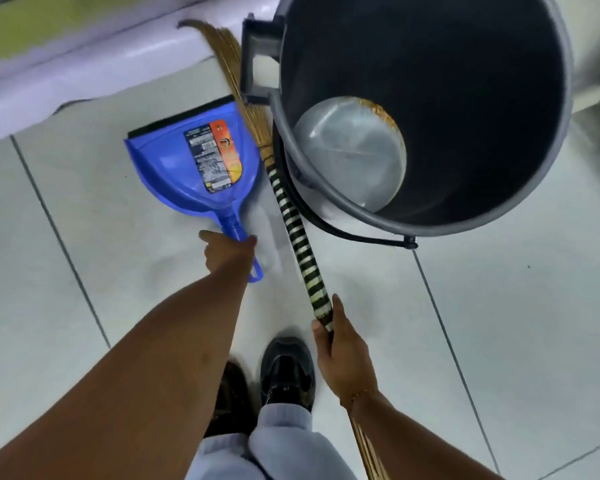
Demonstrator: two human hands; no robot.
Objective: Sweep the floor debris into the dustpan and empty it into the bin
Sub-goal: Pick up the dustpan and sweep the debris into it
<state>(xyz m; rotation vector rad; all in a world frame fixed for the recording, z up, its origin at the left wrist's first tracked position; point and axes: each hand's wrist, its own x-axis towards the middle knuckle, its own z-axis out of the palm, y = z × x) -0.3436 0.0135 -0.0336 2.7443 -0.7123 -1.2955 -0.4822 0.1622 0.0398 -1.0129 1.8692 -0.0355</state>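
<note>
A blue dustpan (191, 161) with a printed label lies on the white tiled floor, its black lip pointing away from me. My left hand (227, 252) grips its handle. My right hand (340, 348) holds a stick broom (297, 237) by its black-and-white banded binding; the bristles reach forward between the dustpan and the bin, and their tips curl at a white ledge. A large grey bin (426, 109) stands at the right, open; its bottom shows a pale disc with a rusty orange rim. No debris is visible in the dustpan.
A white raised ledge (84, 74) runs across the far left, with a green band behind it. The bin has a wire bail handle (343, 230) hanging on the near side and a side grip (257, 60). My shoes (286, 372) stand just behind the broom.
</note>
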